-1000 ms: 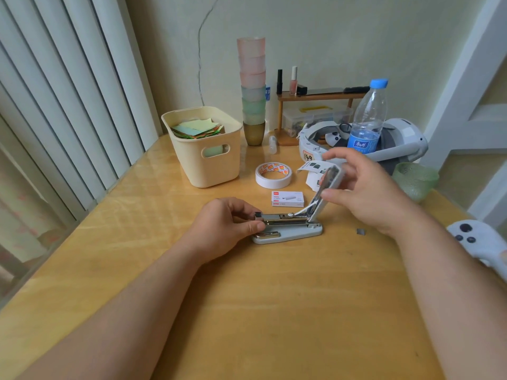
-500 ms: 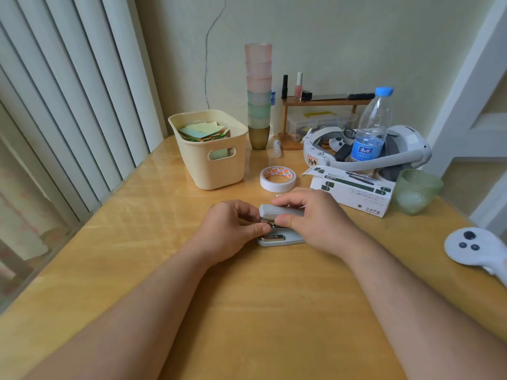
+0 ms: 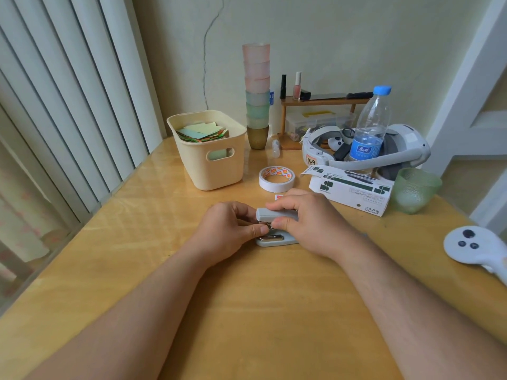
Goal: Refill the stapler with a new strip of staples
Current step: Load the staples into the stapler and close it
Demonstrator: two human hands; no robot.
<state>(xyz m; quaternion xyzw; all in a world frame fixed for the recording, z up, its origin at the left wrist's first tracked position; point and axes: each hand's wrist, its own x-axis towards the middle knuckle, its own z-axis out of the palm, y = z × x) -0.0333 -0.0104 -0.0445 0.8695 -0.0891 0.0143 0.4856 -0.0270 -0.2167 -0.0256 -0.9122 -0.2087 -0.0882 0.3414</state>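
At the middle of the wooden bench point(image 3: 137, 242), the grey stapler point(image 3: 275, 215) sits between both hands. The right hand point(image 3: 307, 223) clasps its top arm, thumb at the front; the left hand point(image 3: 230, 231) pinches the stapler's nose with closed fingers. Behind lie a tape roll point(image 3: 276, 178) and a white carton point(image 3: 351, 189).

L hand point(image 3: 229, 231), R hand point(image 3: 307, 223) curled (touching).

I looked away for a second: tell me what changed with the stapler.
The stapler top, swung up in the right hand a second ago, is now folded down and covered by it. The left hand stays pinching the stapler's front end. Tape roll and basket unmoved.
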